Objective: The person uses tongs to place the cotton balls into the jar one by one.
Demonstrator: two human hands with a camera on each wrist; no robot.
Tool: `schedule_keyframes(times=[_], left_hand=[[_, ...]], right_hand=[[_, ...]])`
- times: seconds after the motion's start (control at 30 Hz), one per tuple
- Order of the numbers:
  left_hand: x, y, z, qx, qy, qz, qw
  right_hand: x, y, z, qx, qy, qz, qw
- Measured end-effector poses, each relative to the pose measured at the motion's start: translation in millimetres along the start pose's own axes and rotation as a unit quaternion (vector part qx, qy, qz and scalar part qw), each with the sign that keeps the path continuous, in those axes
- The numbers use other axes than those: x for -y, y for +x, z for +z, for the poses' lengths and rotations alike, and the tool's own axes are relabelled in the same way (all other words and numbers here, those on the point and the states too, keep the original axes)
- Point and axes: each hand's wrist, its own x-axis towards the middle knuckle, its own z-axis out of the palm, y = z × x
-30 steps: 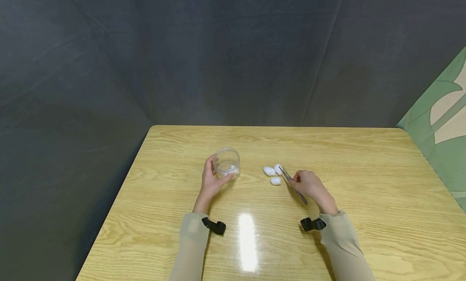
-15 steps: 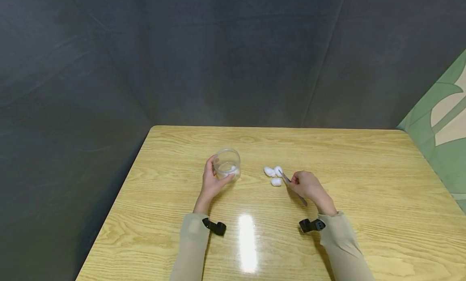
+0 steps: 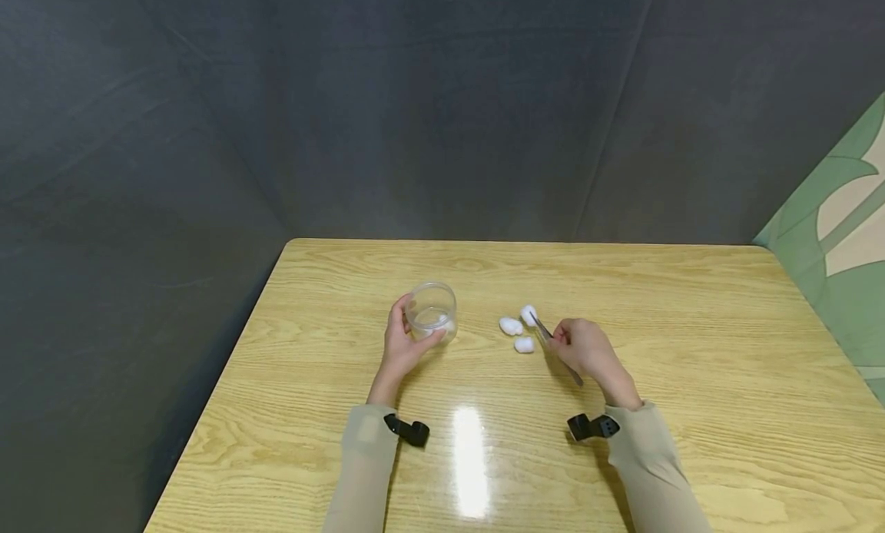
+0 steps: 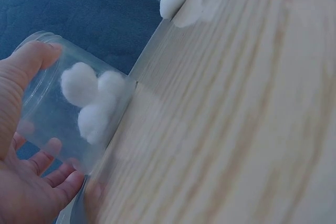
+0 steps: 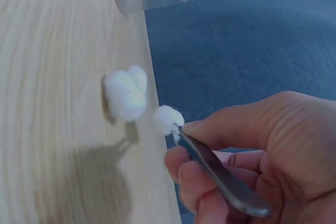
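My left hand [image 3: 403, 347] grips a clear plastic jar [image 3: 430, 302] standing upright on the table, thumb and fingers round its side. Inside the jar, the left wrist view shows several white cotton balls [image 4: 90, 100] at the bottom. Between thumb and fingers, my right hand [image 3: 586, 352] pinches metal tweezers [image 5: 218, 174]. A cotton ball [image 5: 167, 119] is caught at the tweezers' tips, lifted apart from the others in the right wrist view. Two more cotton balls, one on the left [image 3: 511, 326] and one nearer [image 3: 524, 345], lie on the table beside it.
The wooden table [image 3: 691, 326] extends to both sides of the hands. Behind it and to the left hangs a dark curtain [image 3: 442, 110]. A green leaf-patterned surface [image 3: 850, 249] borders the right edge. Each wrist wears a black camera.
The tweezers have closed on the rear cotton ball and moved it slightly up and away from the other two. The left hand and jar stay in place.
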Motion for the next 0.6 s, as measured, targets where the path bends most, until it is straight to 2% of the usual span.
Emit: schedule_keyframes(times=[0.13, 0.37, 0.6], left_hand=[[-3.6, -1.4, -0.6, 0.002, 0.010, -0.001, 0.9999], [32.7, 9.9, 2.3, -0.007, 0.015, -0.003, 0.9999], [35.9, 10.1, 2.5, -0.013, 0.019, 0.002, 0.9997]], right_hand=[[3.5, 0.8, -1.7, -0.004, 0.005, -0.003, 1.0000], [13.2, -0.1, -4.9, -0.014, 0.011, -0.018, 0.9997], [25.3, 1.7, -6.8, -0.015, 0.015, -0.025, 0.9995]])
